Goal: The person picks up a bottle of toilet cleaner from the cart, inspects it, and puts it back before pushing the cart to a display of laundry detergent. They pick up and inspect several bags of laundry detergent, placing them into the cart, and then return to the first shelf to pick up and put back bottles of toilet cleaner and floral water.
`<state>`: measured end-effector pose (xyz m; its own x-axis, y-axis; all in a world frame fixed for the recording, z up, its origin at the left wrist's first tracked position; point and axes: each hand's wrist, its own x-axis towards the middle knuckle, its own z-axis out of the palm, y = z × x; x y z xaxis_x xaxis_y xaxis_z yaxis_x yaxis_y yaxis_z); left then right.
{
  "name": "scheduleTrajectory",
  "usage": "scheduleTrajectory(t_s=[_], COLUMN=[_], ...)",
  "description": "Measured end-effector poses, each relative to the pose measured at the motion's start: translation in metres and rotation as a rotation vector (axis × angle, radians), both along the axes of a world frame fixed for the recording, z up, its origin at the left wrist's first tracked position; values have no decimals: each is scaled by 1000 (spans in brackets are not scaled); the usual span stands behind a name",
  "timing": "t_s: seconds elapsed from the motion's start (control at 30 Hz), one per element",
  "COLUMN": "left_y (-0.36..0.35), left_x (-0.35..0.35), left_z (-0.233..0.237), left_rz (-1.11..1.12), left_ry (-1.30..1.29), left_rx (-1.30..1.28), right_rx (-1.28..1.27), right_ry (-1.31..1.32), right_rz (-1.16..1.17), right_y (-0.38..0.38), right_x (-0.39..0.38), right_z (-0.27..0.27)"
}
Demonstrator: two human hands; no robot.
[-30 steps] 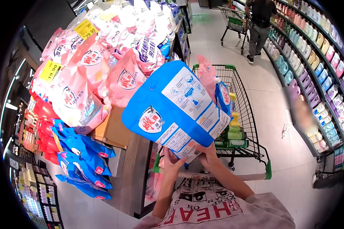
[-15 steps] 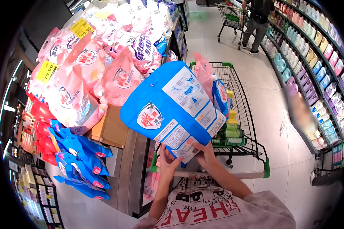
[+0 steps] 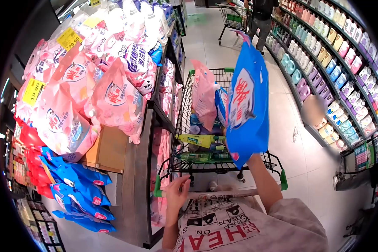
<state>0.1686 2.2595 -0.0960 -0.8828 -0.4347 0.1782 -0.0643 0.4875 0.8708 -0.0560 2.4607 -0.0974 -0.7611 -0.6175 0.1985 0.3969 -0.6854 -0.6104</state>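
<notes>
A large blue bag of laundry detergent (image 3: 252, 105) stands nearly upright above the right side of the shopping cart (image 3: 277, 159). My right hand (image 3: 255, 161) grips it at the bottom, with most of the fingers hidden behind the bag. Holding nothing, my left hand (image 3: 178, 191) hovers just above the left end of the cart handle (image 3: 222, 194), fingers loosely bent and apart. Inside the cart are a pink bag (image 3: 203, 96), a smaller blue pack (image 3: 221, 103), a yellow-green bottle (image 3: 197, 140) and green bottles (image 3: 201, 156).
Pink detergent bags (image 3: 117, 94) pile up on the left display, with blue bags (image 3: 80, 176) hanging lower. Bottle shelves (image 3: 323, 71) line the right side. Farther up the aisle, a person (image 3: 262, 21) stands by another cart (image 3: 233, 19). Someone's foot (image 3: 336, 182) shows at right.
The blue bag has moved right and turned from lying tilted to nearly upright. My left hand has let go of it; my right hand still holds it. The view has shifted slightly.
</notes>
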Motion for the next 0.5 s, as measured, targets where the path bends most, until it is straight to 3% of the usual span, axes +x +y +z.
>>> scheduleTrajectory(t_s=[0.07, 0.17, 0.37, 0.43, 0.5], left_y=[3, 13, 14, 15, 14], left_x=[-3, -9, -9, -8, -8], left_z=[-6, -2, -8, -8, -6], left_rz=[0, -116, -125, -121, -156], left_ry=[15, -87, -102, -110, -165], left_rx=[-38, -324, -450, -473, -500], right_rx=[56, 23, 9, 116, 138], right_ry=[-262, -297, -317, -586, -619], right_rz=[-345, -241, 16, -236, -258], right_y=[15, 41, 68, 64, 54], right_x=[-30, -70, -128, -148, -154], right_z=[2, -41, -160, -195, -202])
